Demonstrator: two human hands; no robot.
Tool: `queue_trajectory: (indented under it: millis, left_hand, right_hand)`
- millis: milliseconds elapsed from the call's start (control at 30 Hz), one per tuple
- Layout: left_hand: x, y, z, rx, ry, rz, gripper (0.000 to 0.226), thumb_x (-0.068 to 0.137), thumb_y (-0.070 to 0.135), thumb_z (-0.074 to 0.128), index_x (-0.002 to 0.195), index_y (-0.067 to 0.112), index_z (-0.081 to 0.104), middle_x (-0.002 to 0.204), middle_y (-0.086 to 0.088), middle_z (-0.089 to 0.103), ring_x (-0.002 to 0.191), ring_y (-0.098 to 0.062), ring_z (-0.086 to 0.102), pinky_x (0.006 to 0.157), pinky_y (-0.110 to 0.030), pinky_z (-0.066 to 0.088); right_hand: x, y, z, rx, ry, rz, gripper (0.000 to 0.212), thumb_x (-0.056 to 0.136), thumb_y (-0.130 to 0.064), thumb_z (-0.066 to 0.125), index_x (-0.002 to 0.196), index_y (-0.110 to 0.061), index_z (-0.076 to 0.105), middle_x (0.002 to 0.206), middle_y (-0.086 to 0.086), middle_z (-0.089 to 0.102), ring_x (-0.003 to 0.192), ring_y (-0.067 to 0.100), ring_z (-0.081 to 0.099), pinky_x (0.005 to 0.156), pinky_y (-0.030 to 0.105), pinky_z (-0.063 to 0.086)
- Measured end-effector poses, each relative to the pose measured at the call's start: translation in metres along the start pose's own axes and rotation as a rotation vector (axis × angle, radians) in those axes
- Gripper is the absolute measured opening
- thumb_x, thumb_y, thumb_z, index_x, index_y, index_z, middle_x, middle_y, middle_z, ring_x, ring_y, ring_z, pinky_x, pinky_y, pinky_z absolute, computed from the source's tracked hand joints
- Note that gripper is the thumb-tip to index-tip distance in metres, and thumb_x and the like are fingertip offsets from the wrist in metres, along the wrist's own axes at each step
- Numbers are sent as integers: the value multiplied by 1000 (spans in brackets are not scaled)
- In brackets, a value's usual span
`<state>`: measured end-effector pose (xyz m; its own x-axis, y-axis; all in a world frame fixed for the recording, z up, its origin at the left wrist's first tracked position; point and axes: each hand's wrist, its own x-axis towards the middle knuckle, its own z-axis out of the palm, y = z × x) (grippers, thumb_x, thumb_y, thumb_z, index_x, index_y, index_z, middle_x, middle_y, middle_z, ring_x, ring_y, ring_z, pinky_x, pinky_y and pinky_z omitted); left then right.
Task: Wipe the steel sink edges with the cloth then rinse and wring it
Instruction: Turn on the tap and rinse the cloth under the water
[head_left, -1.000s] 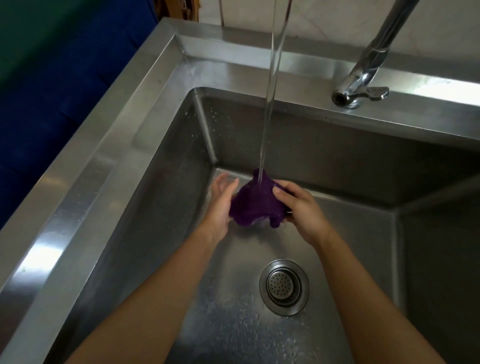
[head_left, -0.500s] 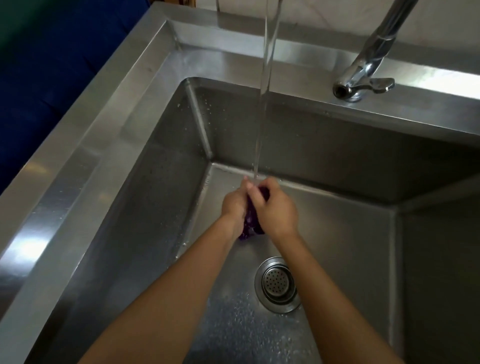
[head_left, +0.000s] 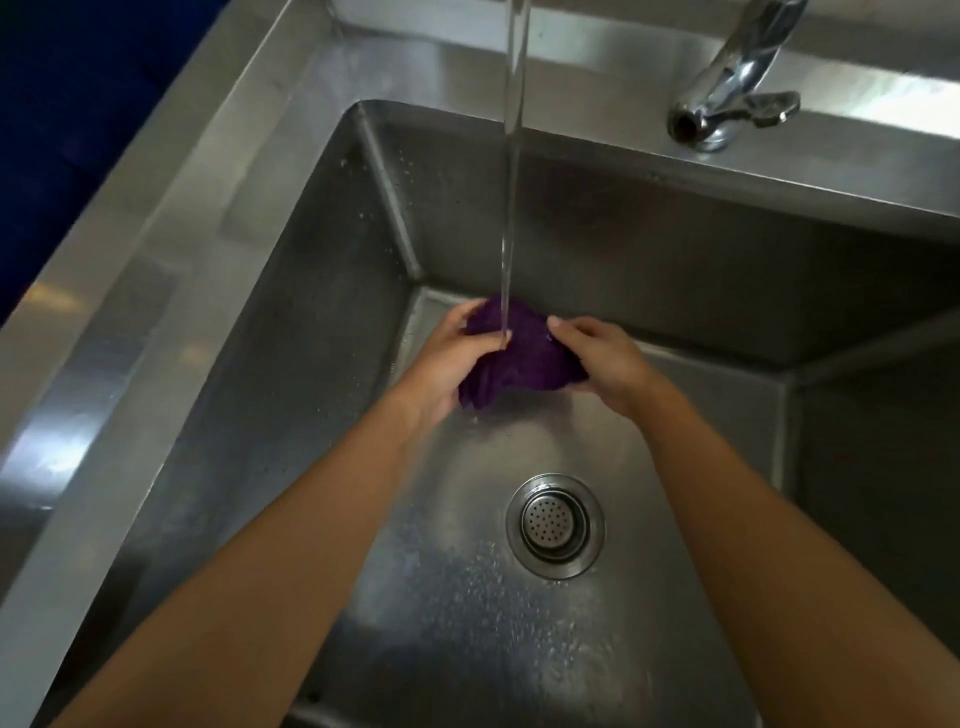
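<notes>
Shiny steel was all around: a deep sink (head_left: 218, 395) with tall, steep walls and a wide flat rim on the left and far sides. Something dark blue (head_left: 78, 104) sat past the left rim. On the far rim, to the right, stood a silver tap (head_left: 727, 104), its base touching the steel. A thin stream of water (head_left: 511, 182) fell straight down from the top of the view.

Down inside the sink, near the far wall, both hands held a purple cloth (head_left: 519, 358). The water landed right on top of the cloth. The left hand (head_left: 447, 364) was curled around the left side of the cloth, thumb on top. The right hand (head_left: 602, 364) was curled around the right side, fingers pinching the bunched edge. The cloth was scrunched into a lump between them, and a corner hung down under the left hand. The cloth looked lifted off the sink floor.

A round drain (head_left: 556, 525) with little holes sat in the floor, nearer than the hands and between the two arms. Water drops dotted the floor around it. The hands were well apart from the left and right walls, so there was open room on both sides.
</notes>
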<state>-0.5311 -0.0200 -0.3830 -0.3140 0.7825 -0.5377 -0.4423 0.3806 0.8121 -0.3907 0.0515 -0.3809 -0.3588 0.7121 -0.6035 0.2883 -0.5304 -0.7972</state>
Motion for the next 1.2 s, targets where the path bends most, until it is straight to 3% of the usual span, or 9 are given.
queue_trajectory:
  millis: [100, 267, 367, 533, 667, 833, 933, 1067, 1200]
  left_hand:
    - [-5, -2, -11, -175, -36, -204, 21, 93, 26, 50, 106, 14, 62, 95, -7, 68, 84, -22, 66, 68, -33, 57]
    - [-5, -15, -6, -203, 0, -353, 50, 89, 61, 39, 92, 20, 68, 79, -4, 75, 72, -20, 71, 74, -36, 54]
    - [-3, -8, 6, -188, -8, -368, 54, 95, 52, 33, 72, 17, 67, 58, -2, 69, 51, -14, 67, 49, -22, 52]
    - [-4, -15, 30, -148, 128, -346, 40, 97, 35, 34, 65, 16, 49, 42, 0, 52, 36, -15, 51, 38, -17, 36]
    - [-10, -20, 30, 72, 242, -279, 45, 95, 37, 44, 58, 13, 52, 35, -1, 43, 24, -12, 32, 32, -10, 22]
    - [5, -12, 15, 11, 239, -244, 43, 87, 55, 47, 79, 17, 67, 73, -8, 66, 56, -23, 63, 55, -28, 49]
    - [2, -10, 21, -48, 206, -145, 36, 91, 49, 44, 73, 21, 58, 69, -2, 60, 51, -11, 63, 49, -18, 50]
    - [-9, -11, 42, -31, 216, -207, 39, 93, 40, 48, 65, 14, 56, 47, -2, 57, 39, -14, 54, 36, -14, 39]
    - [-14, -24, 33, 249, 339, -156, 46, 94, 45, 43, 82, 6, 64, 63, -9, 60, 47, -20, 54, 40, -22, 39]
  right_hand:
    - [-3, -3, -3, 2, 6, -66, 18, 83, -8, 66, 78, -20, 54, 82, 0, 57, 73, 16, 57, 62, 30, 51]
    - [-29, -9, 19, -180, -209, -325, 30, 82, 4, 62, 102, -17, 55, 104, 6, 59, 100, 22, 55, 93, 38, 46]
    - [-44, -16, 51, -513, 17, -391, 22, 95, -19, 47, 115, -11, 52, 111, 16, 62, 101, 32, 59, 87, 38, 46]
    - [-38, -34, 69, -827, 364, -343, 39, 100, -39, 30, 110, -10, 53, 106, 19, 66, 98, 37, 62, 67, 34, 37]
    - [-17, -34, 50, -886, 375, -298, 45, 102, -35, 24, 108, -4, 56, 106, 20, 66, 99, 39, 61, 69, 36, 39]
    - [-30, -20, 39, -759, 183, -417, 33, 99, -31, 35, 122, -15, 52, 114, 19, 60, 104, 36, 58, 84, 37, 44]
    - [-54, -18, 61, -679, 179, -457, 31, 93, -39, 46, 111, -15, 53, 108, 16, 56, 96, 34, 57, 80, 38, 46]
    - [-30, -27, 58, -636, 439, -241, 42, 98, -40, 34, 101, -7, 59, 105, 21, 66, 99, 37, 60, 76, 38, 45]
    - [-6, -13, 34, -487, 295, -81, 47, 100, -35, 31, 110, 0, 60, 118, 24, 61, 109, 35, 56, 81, 34, 41]
